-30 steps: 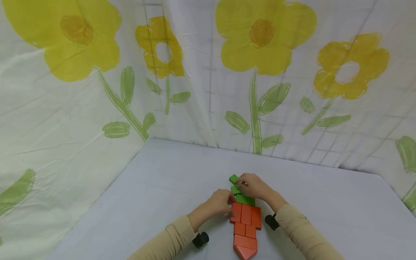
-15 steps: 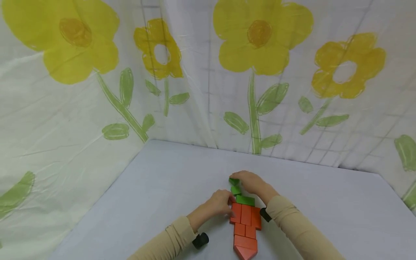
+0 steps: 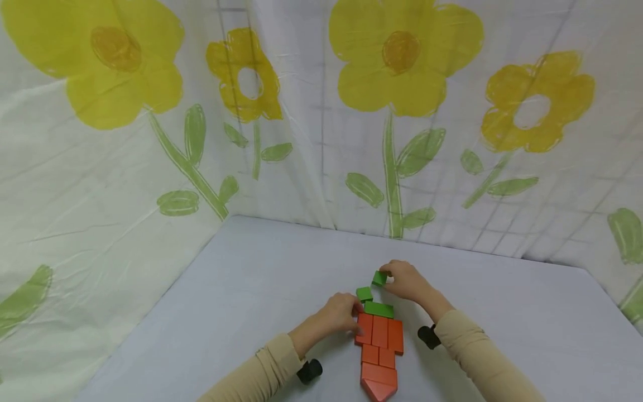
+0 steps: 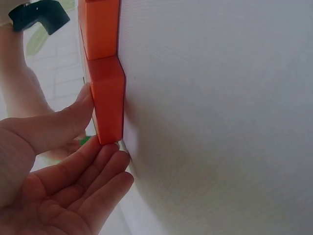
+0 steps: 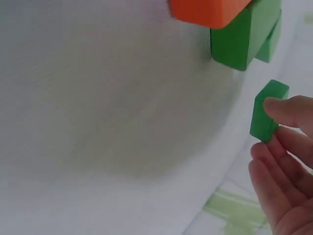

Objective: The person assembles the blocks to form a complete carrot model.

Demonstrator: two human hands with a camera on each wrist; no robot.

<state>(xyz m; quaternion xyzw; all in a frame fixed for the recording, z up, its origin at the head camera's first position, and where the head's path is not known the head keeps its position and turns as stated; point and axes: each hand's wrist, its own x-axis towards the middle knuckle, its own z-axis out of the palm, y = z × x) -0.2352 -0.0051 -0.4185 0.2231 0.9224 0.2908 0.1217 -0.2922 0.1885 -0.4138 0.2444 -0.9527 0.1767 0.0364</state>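
Several orange blocks (image 3: pixel 380 349) lie flat on the grey table (image 3: pixel 251 290) in a carrot shape, pointed end toward me. Two green blocks (image 3: pixel 378 309) sit at its far end, one of them small (image 3: pixel 364 293). My left hand (image 3: pixel 339 314) rests with straight fingers against the top left orange block (image 4: pixel 107 100). My right hand (image 3: pixel 409 281) pinches another small green block (image 3: pixel 379 277) between thumb and fingers, just beyond the carrot; the same block (image 5: pixel 267 110) shows in the right wrist view, apart from the green blocks (image 5: pixel 242 41) on the table.
A white cloth printed with yellow flowers (image 3: pixel 402 56) hangs behind and to the left of the table. Black wrist cameras (image 3: pixel 310 371) sit under both beige sleeves. Bare table lies left and right of the blocks.
My right hand has taken the far green block and moved it to the right, away from the other green blocks. The left hand has stayed against the orange block.
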